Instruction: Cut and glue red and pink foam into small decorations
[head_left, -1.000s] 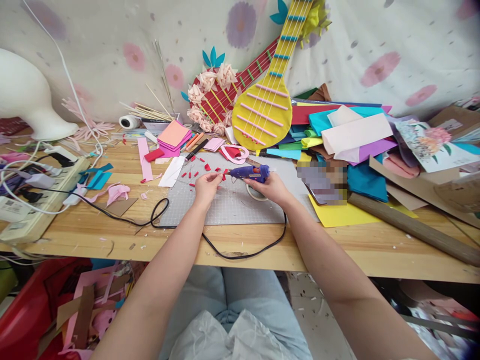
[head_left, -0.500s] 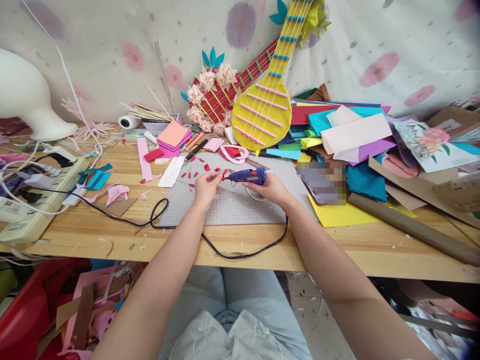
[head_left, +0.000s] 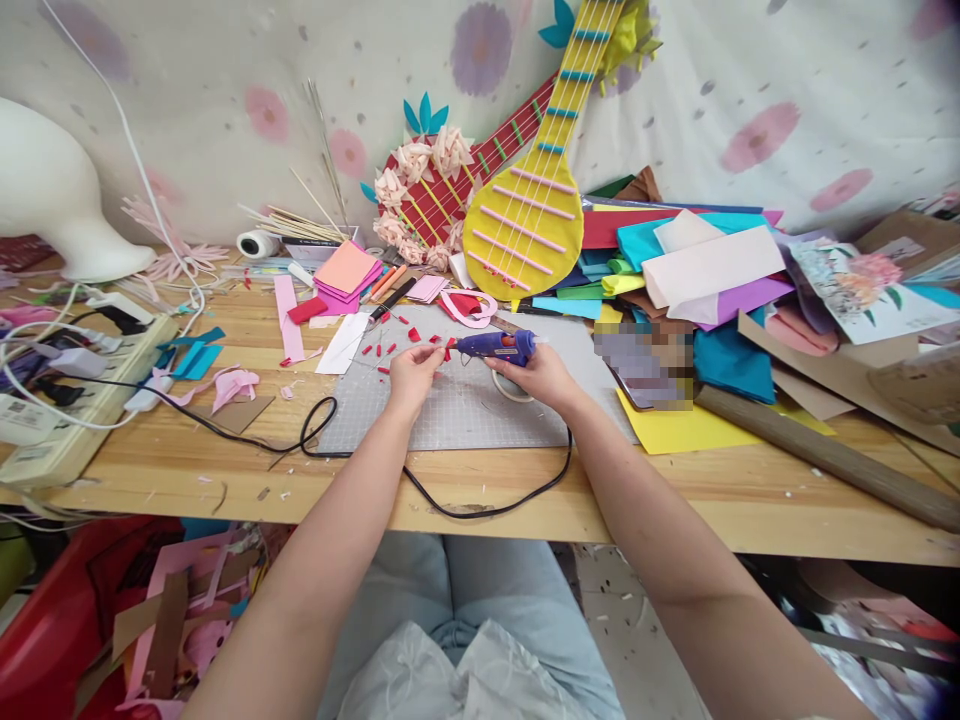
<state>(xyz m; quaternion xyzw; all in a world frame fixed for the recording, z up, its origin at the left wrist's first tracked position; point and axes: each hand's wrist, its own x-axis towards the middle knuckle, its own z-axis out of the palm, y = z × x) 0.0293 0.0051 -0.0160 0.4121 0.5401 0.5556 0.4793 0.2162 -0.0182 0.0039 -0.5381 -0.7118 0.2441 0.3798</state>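
Backdrop sheet (head_left: 225, 60): pale, printed with pink and purple flowers, hung behind the table.
Wooden table (head_left: 300, 490): spanned the view; its left part bore paper offcuts.
Paper heap (head_left: 712, 265): folded coloured sheets, crowded the back right.
Cutting mat (head_left: 480, 430): grey and gridded, lay beneath both hands.
Yellow model lute (head_left: 523, 230): leaned upright behind the mat, partly covering a red model lute (head_left: 437, 205) edged with cream rosettes.
Power strip (head_left: 67, 400): occupied the left end among tangled leads.
Black cord (head_left: 487, 515): looped across the table's front, between mat and person.
Right hand (head_left: 538, 375): wrapped around the glue gun.
Left hand (head_left: 415, 380): fingertips pinched together on a small red piece (head_left: 448, 351).
Glue gun (head_left: 495, 347): held above the mat, nozzle at the left fingertips; contact could not be told.
Tape roll (head_left: 514, 388): partly hidden under the right hand.
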